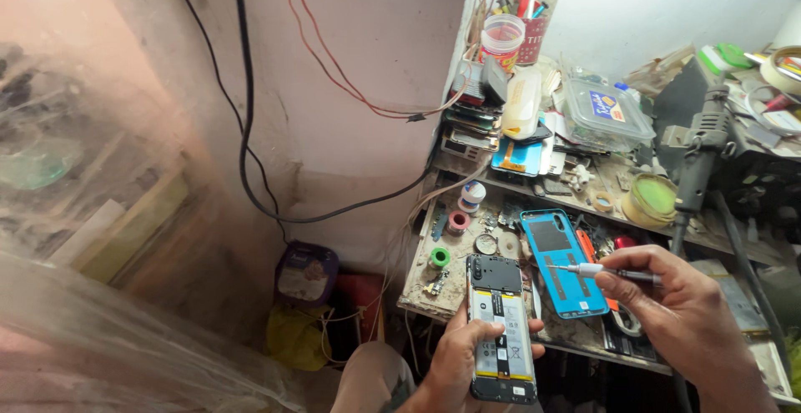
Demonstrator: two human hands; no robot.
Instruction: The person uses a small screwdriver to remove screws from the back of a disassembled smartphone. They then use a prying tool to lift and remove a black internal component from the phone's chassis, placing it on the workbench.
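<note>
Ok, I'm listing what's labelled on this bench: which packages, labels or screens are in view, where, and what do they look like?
Clear plastic box: upper shelf, rectangular, blue label on its lid.
Pink-banded tub: shelf's back left corner, round, clear.
Purple container: floor, below the bench's left end, white-fronted.
Opened phone: in the left hand, back off, white battery label showing.
Blue back cover: bench, under the screwdriver in the right hand.

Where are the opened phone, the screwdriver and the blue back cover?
Opened phone (pixel 499 329), head view, on its battery.
Screwdriver (pixel 622 274), head view, on its dark shaft.
Blue back cover (pixel 561 264), head view, on its inner face.
</note>
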